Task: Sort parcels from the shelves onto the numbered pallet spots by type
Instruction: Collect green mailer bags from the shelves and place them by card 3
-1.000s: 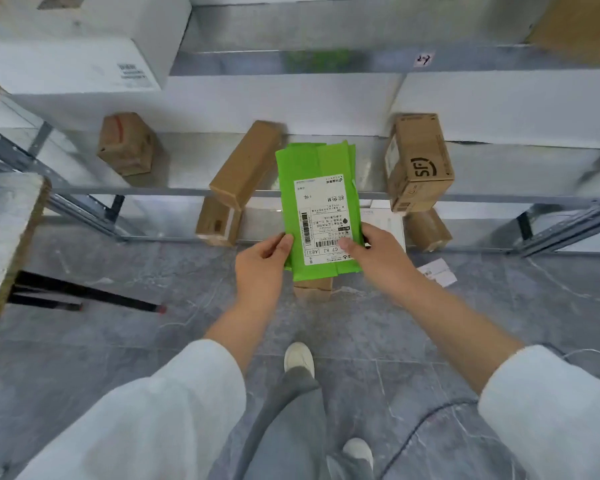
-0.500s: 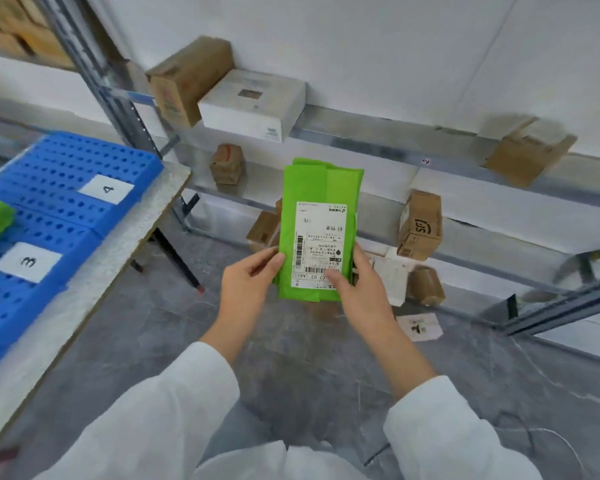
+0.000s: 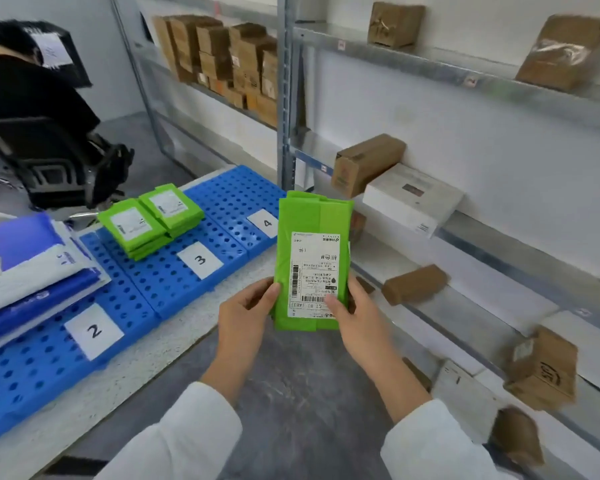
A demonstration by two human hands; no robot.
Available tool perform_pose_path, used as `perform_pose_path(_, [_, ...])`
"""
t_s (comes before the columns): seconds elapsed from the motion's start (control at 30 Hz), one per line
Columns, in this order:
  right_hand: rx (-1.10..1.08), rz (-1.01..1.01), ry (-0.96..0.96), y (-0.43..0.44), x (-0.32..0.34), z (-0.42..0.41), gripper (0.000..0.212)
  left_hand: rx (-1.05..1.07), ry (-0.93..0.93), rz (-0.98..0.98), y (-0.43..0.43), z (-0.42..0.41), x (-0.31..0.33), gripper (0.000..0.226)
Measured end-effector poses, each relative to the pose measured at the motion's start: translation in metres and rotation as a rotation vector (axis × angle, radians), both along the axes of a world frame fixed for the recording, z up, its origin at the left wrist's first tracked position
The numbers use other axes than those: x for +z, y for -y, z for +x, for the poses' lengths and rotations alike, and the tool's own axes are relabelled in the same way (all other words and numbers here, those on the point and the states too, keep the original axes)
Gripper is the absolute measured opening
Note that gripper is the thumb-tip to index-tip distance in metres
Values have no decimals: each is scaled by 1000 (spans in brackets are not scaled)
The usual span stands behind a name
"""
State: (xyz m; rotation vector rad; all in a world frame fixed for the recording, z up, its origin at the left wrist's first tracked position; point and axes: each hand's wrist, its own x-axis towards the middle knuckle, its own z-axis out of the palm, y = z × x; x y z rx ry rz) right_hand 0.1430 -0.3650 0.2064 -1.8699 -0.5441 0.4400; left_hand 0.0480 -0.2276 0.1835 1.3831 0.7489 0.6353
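Note:
I hold a green parcel [image 3: 314,258] with a white shipping label upright in front of me. My left hand [image 3: 246,315] grips its lower left edge and my right hand [image 3: 355,318] grips its lower right edge, thumb on the label. To the left lie blue pallet tiles [image 3: 160,282] with number cards 2 [image 3: 94,330], 3 [image 3: 200,259] and 4 [image 3: 266,223]. A stack of green parcels [image 3: 151,220] lies on the tile marked 3. Blue and white mailer bags [image 3: 32,268] are piled on the tile marked 2.
Metal shelves [image 3: 499,247] on the right carry brown cartons [image 3: 366,164] and a white box [image 3: 413,199]. More cartons [image 3: 222,60] are stacked on the far shelf. A person in black sits in a chair [image 3: 49,157] at the back left. Grey floor lies below.
My view has swung left and up from the low shelves to the table with the numbered tiles. Both hands kept their hold on the green parcel and carried it along.

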Motion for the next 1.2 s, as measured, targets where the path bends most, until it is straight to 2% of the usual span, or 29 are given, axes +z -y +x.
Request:
perform_pose_path(0.2, [122,27,-5,-109,16,-13,39,84,33,-43,-102,-36,18,15])
perform_pose_path(0.33, [168,-8,44,-172,15,-24,34,19,6,-168,-164,-56,14,14])
perform_pose_path(0.47, [198,-23,32,-213,12,-26,25,-49,54,-257,-205,-67,13,37])
perform_pose_path(0.6, [186,-11,-14,-243,7,-16,16,19,119,-298,-227,-66,10,43])
perform_pose_path(0.83, [328,-27,-81,-315,-5,29,14,230,125,-360,-275,-39,-3,38])
perform_pose_path(0.97, [433,-62,-128,-365,-12,62,20,337,89,-360,-307,-19,-13,59])
perform_pose_path(1.1, [535,-66,-160,-412,-16,93,24,437,16,-341,-337,0,-18,89])
perform_pose_path(1.2, [582,-95,-152,-443,-19,116,25,516,-35,-316,-364,13,-30,93])
